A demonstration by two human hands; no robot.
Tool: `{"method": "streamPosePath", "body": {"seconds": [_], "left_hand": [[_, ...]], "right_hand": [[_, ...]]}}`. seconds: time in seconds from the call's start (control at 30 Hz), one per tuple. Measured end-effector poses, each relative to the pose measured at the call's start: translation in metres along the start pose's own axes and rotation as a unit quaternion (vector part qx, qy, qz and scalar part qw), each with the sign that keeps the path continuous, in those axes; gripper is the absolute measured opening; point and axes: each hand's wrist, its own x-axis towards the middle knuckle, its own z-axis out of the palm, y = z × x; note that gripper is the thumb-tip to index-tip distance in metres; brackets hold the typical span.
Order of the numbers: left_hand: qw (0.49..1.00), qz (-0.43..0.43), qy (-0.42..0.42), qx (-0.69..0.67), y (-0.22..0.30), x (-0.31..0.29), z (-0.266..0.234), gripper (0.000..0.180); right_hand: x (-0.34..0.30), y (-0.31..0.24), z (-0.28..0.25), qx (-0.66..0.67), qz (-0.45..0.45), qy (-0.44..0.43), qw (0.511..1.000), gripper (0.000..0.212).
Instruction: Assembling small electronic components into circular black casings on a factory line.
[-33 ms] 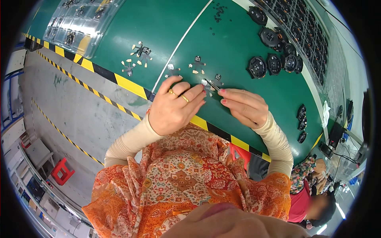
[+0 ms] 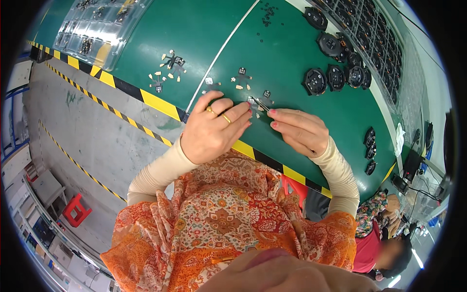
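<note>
From my remote view, I judge the work to be midway on one piece: the small flexible part lies on the green table at the fingertips of the left hand, with the tweezers' tips at it. The right hand grips those tweezers; I cannot tell whether the left pinches the part or merely steadies it. Nothing I see marks this piece as finished. More loose parts lie just beyond, and others sit across the white line, though I cannot tell which are done. The clear tray already holds several dark pieces.
</note>
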Motion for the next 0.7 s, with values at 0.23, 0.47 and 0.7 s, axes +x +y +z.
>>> {"method": "streamPosePath", "body": {"seconds": [0.23, 0.47, 0.7], "left_hand": [[0.999, -0.007, -0.004, -0.038, -0.0059, -0.0006, -0.0009, 0.021], [0.999, 0.008, 0.013, -0.031, -0.0057, -0.0006, 0.0028, 0.025], [1.0, 0.02, 0.016, 0.012, -0.0027, 0.005, 0.0022, 0.025]], "right_hand": [[-0.0028, 0.0002, 0.0036, -0.016, -0.026, -0.012, 0.999, 0.035], [-0.0035, -0.0013, 0.0064, -0.021, -0.005, -0.011, 1.0, 0.033], [-0.0042, 0.002, 0.0083, -0.022, 0.005, 0.029, 0.999, 0.034]]}}
